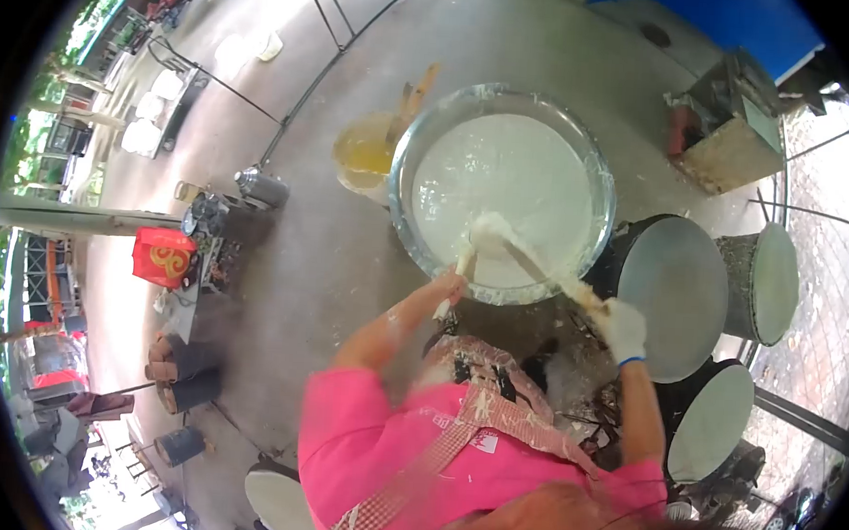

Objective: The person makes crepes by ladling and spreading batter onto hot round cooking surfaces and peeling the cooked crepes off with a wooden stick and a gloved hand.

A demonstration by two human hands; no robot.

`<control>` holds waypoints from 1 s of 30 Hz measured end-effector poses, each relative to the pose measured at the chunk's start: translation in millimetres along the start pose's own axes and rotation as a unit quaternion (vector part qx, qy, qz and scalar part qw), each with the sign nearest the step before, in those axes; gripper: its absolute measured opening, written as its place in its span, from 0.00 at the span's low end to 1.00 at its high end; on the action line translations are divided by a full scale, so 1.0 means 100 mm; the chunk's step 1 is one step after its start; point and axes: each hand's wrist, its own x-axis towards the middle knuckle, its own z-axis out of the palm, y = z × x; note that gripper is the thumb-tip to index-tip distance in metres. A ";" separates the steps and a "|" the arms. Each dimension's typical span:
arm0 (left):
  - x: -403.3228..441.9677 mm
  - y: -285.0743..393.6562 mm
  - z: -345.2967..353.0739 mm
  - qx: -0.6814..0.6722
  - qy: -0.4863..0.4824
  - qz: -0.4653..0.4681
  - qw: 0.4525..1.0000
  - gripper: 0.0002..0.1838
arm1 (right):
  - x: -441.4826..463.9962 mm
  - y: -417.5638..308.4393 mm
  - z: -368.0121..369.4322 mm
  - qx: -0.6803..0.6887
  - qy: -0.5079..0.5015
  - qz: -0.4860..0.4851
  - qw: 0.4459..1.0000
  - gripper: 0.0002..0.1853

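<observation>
A wide metal basin (397, 182) holds thick white liquid (506, 173). My right hand (625, 331), in a whitish glove with a blue cuff, is closed round the handle of a white-coated long-handled tool (530, 263). The tool slants over the near rim, and its rounded, dripping head lies at or just above the liquid; its exact kind is unclear. My left hand (449, 287) is bare and closed on a short white-coated stick (466, 260) at the basin's near left edge. White smears mark that forearm.
Left of the basin stands a bucket of yellow liquid (361, 156) with a wooden paddle (414, 101) in it. Dark drums with pale round tops (672, 297) crowd the right side. A grimy metal box (734, 137) sits farther back. A red bag (164, 257) rests on a cluttered stand leftward.
</observation>
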 end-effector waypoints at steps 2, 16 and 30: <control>-0.23 0.11 0.09 -0.088 -0.048 -0.064 0.993 0.08 | -0.26 -0.13 0.39 0.036 0.004 0.002 0.999 0.22; -4.05 1.23 1.81 0.157 -0.297 0.259 0.906 0.04 | -0.76 -0.78 -1.50 0.132 0.479 -0.076 0.864 0.15; -2.96 1.69 1.20 0.170 -0.305 0.073 0.934 0.18 | -0.33 -0.79 -0.12 0.498 0.223 0.001 0.838 0.14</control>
